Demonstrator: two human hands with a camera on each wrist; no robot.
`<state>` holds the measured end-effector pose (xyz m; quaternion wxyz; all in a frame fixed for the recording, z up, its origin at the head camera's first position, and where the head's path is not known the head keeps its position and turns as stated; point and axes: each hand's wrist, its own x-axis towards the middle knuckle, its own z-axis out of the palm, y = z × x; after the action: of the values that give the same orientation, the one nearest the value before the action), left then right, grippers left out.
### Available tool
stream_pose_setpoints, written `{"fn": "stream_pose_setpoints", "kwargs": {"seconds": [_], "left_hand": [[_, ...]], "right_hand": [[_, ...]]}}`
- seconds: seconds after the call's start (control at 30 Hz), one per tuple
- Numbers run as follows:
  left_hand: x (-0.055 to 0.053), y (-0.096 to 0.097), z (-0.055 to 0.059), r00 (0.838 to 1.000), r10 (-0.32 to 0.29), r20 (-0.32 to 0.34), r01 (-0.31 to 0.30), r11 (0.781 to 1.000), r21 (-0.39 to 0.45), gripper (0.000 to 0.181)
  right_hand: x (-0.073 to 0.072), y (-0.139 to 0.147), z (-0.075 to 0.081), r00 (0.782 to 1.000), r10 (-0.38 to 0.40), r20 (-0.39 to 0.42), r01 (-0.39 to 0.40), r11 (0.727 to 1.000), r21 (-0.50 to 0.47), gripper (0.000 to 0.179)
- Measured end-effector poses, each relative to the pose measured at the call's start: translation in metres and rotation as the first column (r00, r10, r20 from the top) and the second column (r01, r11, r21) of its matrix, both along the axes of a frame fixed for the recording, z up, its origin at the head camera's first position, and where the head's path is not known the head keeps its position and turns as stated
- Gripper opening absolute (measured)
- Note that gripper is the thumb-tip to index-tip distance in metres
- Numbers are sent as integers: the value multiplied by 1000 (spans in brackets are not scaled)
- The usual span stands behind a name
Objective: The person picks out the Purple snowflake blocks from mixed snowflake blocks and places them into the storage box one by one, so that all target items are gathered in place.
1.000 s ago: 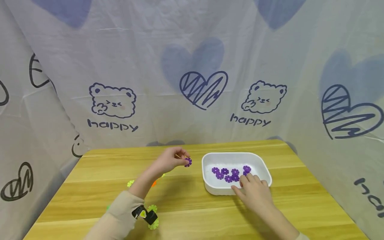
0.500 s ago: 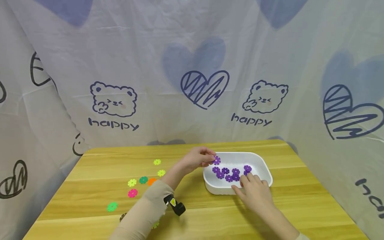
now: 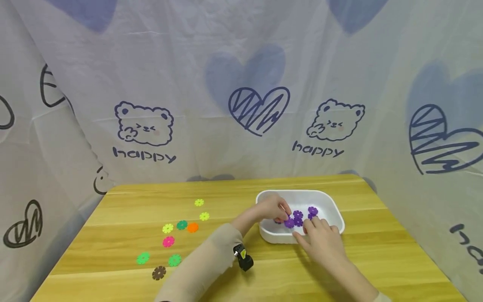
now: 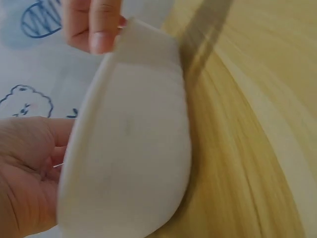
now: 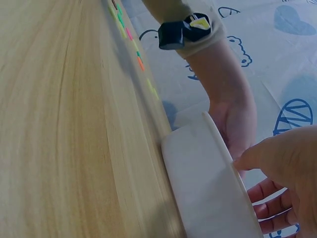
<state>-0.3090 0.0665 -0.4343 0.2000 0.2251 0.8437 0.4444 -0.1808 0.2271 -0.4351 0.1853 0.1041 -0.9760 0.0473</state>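
A white plastic tray holds several purple snowflake discs, notched round pieces. My left hand reaches into the tray's left part, with a purple snowflake disc at its pinched fingertips, which partly cover the discs below. My right hand grips the front right rim, thumb at the edge and fingers inside near other discs. In the left wrist view, the tray wall hides the left fingertips. In the right wrist view, the right thumb touches the rim.
On the table's left lie several loose snowflake discs: yellow, orange, pink, green and brown. A printed curtain stands behind the wooden table. The left wrist carries a black device.
Bringing a purple snowflake disc, my left hand has moved right from over the table and down into the tray. Discs on the left came into view. My right hand stayed at the rim.
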Motion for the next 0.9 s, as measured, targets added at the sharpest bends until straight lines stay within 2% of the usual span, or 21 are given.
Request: {"fn": "stream_pose_setpoints", "kwargs": {"seconds": [0.1,0.2,0.3,0.4,0.57,0.73,0.9], "left_hand": [[1,6,-3,1000,-24,-20,22,994,-107,16],[2,10,-6,997,-37,-74,19,974,-226,18],[3,10,-7,992,-47,-118,11,957,-290,19],[5,4,-3,986,-74,-148,31,961,-275,21],[9,-16,11,974,-127,-189,93,979,-181,23],[22,-44,27,971,-107,-213,86,991,-102,20],[39,-80,40,969,-93,-227,76,994,-85,19]], "right_hand": [[-1,0,-1,1000,3,3,-3,1000,2,33],[-2,-1,-2,1000,8,7,-8,1000,1,32],[-2,-2,-2,1000,14,9,-14,1000,-2,32],[-2,-2,-2,1000,16,7,-16,1000,0,33],[-2,-2,-2,1000,16,3,-16,1000,6,33],[-2,1,-1,1000,14,12,-14,1000,2,33],[-2,5,2,1000,3,26,-3,1000,-13,32]]}}
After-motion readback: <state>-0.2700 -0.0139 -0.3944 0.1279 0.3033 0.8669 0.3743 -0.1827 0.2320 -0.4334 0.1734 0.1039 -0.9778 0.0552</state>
